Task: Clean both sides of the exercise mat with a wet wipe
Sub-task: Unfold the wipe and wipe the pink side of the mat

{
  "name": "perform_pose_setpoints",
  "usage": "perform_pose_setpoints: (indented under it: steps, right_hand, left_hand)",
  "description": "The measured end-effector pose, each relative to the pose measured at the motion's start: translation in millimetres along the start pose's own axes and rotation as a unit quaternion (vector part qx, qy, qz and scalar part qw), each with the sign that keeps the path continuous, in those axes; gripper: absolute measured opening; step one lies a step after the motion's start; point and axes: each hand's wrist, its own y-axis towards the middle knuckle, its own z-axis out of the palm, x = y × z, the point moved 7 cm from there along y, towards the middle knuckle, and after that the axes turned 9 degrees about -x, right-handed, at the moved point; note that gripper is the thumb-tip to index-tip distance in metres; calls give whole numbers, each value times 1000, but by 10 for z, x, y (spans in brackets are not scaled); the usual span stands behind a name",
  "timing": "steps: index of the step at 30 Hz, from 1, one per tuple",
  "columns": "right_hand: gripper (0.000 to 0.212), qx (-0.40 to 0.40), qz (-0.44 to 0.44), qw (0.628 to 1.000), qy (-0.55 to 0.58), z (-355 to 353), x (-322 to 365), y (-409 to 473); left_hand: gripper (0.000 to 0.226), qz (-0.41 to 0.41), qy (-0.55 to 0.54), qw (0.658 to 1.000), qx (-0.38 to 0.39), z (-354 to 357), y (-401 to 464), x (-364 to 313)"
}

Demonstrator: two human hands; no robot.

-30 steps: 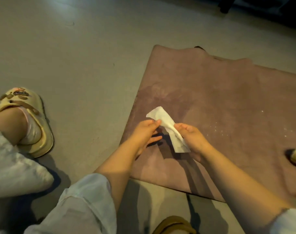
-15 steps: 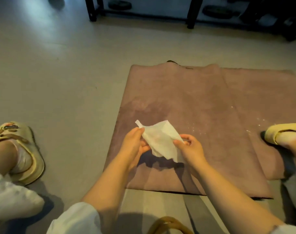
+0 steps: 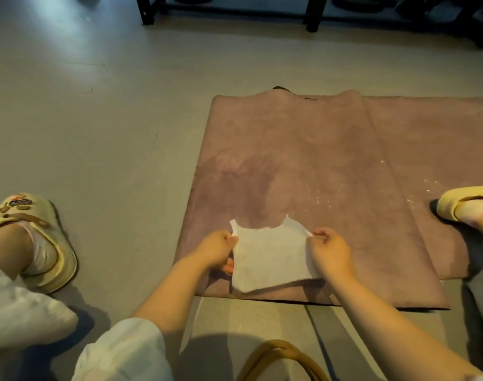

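Observation:
A dusty-pink exercise mat [image 3: 303, 149] lies flat on the grey floor, with a darker damp patch near its middle and small white specks to the right. Above its near edge I hold a white wet wipe [image 3: 270, 257] spread out between both hands. My left hand [image 3: 217, 250] pinches the wipe's left top corner. My right hand [image 3: 329, 251] pinches the right top corner. The wipe hangs as a flat sheet and hides part of the mat's near edge.
My left foot in a cream slipper [image 3: 39, 240] stands on the floor left of the mat. My right slipper [image 3: 466, 203] rests on the mat's right part. Dark furniture legs [image 3: 313, 15] stand at the back. A tan curved strap [image 3: 276, 358] shows at the bottom.
The wipe went from a folded strip to a fully spread sheet as my hands pulled apart. The view tilted up, showing more of the mat and my right slipper.

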Motion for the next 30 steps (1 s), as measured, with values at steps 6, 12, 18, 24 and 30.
perform_pose_setpoints:
  steps: [6,12,18,24,30]
  right_hand:
    - [33,-63,-288,948,-121,115,241,-457]
    - [85,112,-389,828,-388,1102,-9,-748]
    - [60,207,-468,754,-411,1595,40,-1045]
    - [63,97,-433,799,-406,1143,-149,-692]
    - [65,52,-356,852,-381,555,-569,-458]
  left_hand:
    - [6,92,161,965,-185,-324,205,268]
    - [24,74,122,967,-213,-482,252,409]
    - [25,106,127,962,-219,-426,270,387]
    - [28,165,200,945,-201,-174,263,156]
    - [39,215,267,926,-161,186,214,-53]
